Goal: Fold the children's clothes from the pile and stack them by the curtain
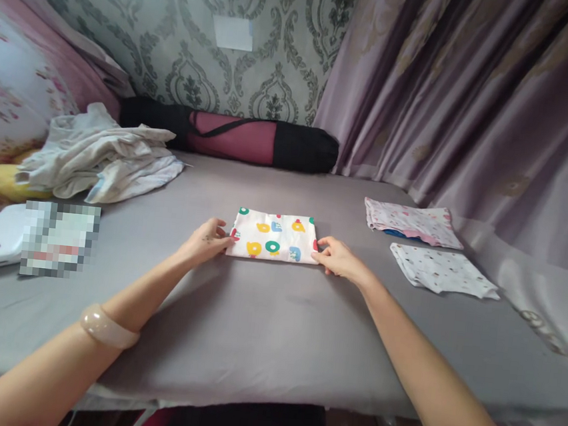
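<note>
A folded white cloth (284, 238) with colourful letter-like prints lies flat on the grey sheet (262, 331) in front of me. My left hand (205, 240) pinches its left edge near the lower corner, thumb on top. At the opposite edge, my right hand (340, 257) grips the lower right corner between thumb and fingers. A pale bangle (109, 327) circles my left wrist. To the right of my right hand lie a folded dotted white cloth (444, 270) and, behind it, a folded pink-patterned cloth (413, 223) with some blue showing beneath.
Crumpled pale clothes (103, 152) are heaped at the back left. A black and maroon long bag (231, 137) lies along the patterned wall. On the left are a white device (5, 233) and a blurred-out item (60, 242). Purple curtains (456, 89) hang on the right.
</note>
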{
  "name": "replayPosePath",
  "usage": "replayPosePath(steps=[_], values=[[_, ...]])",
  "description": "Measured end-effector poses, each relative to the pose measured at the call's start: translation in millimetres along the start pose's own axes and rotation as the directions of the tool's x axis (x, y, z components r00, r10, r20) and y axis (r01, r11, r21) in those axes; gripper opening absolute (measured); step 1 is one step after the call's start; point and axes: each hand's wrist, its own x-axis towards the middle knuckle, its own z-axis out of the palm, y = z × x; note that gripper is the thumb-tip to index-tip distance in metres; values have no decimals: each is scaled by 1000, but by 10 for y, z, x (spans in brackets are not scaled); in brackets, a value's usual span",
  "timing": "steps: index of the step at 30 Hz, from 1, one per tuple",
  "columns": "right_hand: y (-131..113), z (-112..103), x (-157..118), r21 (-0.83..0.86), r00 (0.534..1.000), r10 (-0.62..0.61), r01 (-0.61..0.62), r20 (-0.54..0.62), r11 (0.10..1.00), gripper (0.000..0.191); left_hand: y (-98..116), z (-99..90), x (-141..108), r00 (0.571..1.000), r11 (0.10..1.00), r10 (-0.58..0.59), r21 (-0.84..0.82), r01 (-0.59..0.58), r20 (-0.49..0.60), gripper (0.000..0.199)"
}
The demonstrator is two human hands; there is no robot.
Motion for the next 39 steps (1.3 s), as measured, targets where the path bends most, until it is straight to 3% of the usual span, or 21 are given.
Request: replayPosePath(steps=[2,4,7,10,14,19,27,39], values=[[-119,-21,19,-198,988,-67,38,-141,979,31,52,33,19,987,978,115,188,-93,-111,42],[-287,32,84,-345,942,-219,123,-254,930,30,162,143,70,949,922,275,321,-215,-153,35],[-556,256,256,-459,872,-461,346,-164,818,40,388,433,189,892,823,449,410,-393,-48,33],[-701,534,437,-523,840,-541,440,-48,730,46,551,739,305,871,732,481,499,-464,104,35],[-627,754,595,-519,868,-495,409,-32,751,50,534,932,369,911,712,392,584,-391,132,40],[-505,803,655,-497,860,-507,413,-63,763,52,411,908,350,928,692,368,647,-320,65,52],[-477,769,627,-505,911,-385,267,-145,821,61,380,818,335,963,743,267,631,-224,27,65],[-266,550,579,-511,956,-260,156,-138,845,60,179,471,273,967,770,213,585,-255,141,69]])
